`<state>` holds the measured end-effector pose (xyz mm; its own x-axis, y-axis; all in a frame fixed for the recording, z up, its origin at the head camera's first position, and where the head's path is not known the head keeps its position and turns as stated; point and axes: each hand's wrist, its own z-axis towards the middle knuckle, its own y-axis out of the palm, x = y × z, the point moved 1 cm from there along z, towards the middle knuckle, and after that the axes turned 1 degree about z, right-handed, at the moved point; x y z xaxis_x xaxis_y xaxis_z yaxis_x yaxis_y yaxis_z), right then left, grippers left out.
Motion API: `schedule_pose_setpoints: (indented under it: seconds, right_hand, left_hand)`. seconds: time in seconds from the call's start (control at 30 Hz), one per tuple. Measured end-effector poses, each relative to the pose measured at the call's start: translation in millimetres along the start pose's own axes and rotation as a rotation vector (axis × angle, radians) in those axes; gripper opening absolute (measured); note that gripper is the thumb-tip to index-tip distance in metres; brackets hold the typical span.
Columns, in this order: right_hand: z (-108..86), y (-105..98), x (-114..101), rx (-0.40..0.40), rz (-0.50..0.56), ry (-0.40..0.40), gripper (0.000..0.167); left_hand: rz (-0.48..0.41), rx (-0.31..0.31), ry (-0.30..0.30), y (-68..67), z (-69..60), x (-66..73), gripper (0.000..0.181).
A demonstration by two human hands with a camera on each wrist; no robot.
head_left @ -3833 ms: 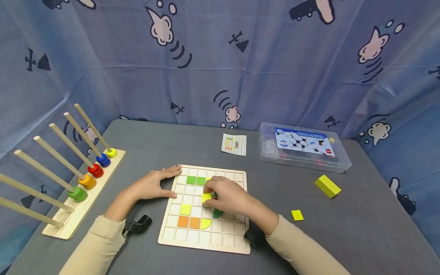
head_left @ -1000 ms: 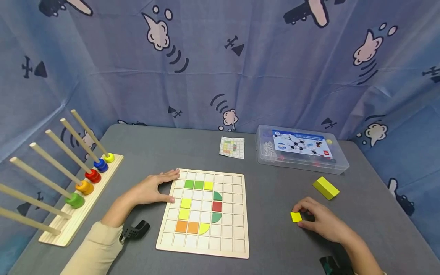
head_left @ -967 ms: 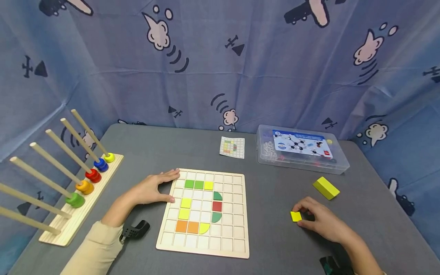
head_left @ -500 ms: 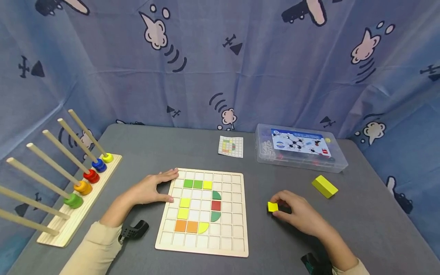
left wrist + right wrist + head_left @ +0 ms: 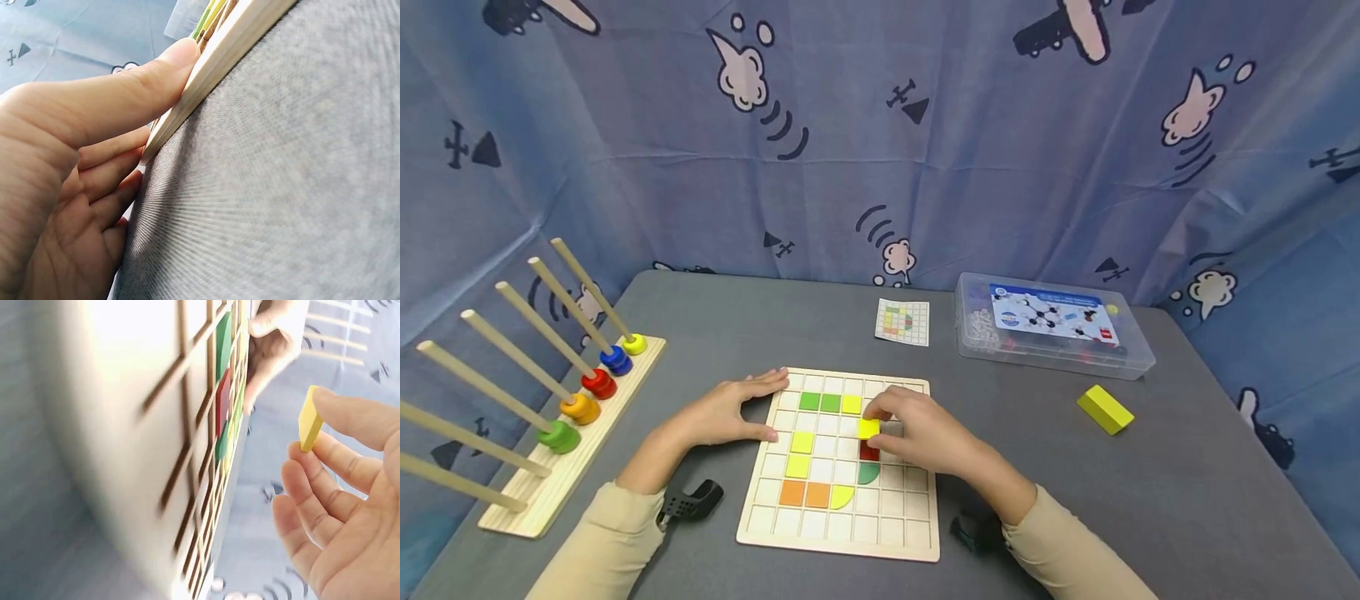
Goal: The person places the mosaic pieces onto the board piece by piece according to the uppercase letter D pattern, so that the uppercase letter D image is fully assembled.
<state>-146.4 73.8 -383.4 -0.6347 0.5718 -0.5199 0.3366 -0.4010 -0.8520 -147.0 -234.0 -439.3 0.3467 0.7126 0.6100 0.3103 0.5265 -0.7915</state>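
Observation:
A wooden grid board (image 5: 887, 530) lies on the table, holding several coloured tiles. At its left edge rests my left hand (image 5: 730, 412), fingers extended and thumb touching the rim, as the left wrist view shows too. Over the board's middle my right hand (image 5: 925, 433) pinches a yellow square tile (image 5: 309, 419) between thumb and fingertips; the right wrist view shows it raised off the surface. Just below it are a red square tile (image 5: 869, 452) and a green quarter-circle tile (image 5: 868, 474). The upper green quarter-circle is hidden in the head view.
A pattern card (image 5: 902, 322) lies behind the board. Farther right stand a clear plastic box (image 5: 1052, 354) and a yellow block (image 5: 1105, 409). A peg abacus (image 5: 535, 508) with coloured rings stands at the left.
My right hand sets down one yellow tile earlier, then pinches another from the table at right and carries it left over the board. My left hand stays at the board's edge.

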Motion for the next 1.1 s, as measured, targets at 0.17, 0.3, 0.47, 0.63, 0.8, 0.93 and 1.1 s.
schedule_pose_setpoints:
  seconds: [0.17, 0.3, 0.47, 0.63, 0.8, 0.93, 1.1]
  right_hand:
    - [31.9, 11.2, -15.5, -0.079, -0.014, -0.022, 0.025]
    - [53.1, 20.0, -22.9, -0.134, -0.04, -0.024, 0.023]
    - [73.4, 31.8, -26.4, -0.177, -0.142, -0.029, 0.022]
    - [83.5, 40.3, -27.7, -0.204, -0.233, -0.012, 0.025]
    - [85.8, 42.6, -28.7, -0.233, -0.241, -0.009, 0.026]
    - [84.1, 42.9, -28.7, -0.238, -0.215, -0.025, 0.028]
    - [70.1, 29.1, -25.3, -0.196, -0.131, -0.024, 0.035]
  left_hand:
    - [-0.007, -0.006, -0.012, 0.2, 1.0, -1.3, 0.088]
    - [-0.001, -0.001, -0.002, 0.8, 0.8, -2.4, 0.088]
    - [0.009, 0.007, 0.012, 1.1, 0.5, -2.1, 0.087]
    - [0.011, 0.011, 0.028, 1.3, 1.6, -0.7, 0.086]
    - [0.004, 0.012, 0.035, 2.0, 2.0, -0.4, 0.086]
    - [0.003, 0.015, 0.038, 2.7, 0.9, -0.5, 0.086]
    - [0.003, 0.012, 0.043, 3.3, -0.1, -0.1, 0.086]
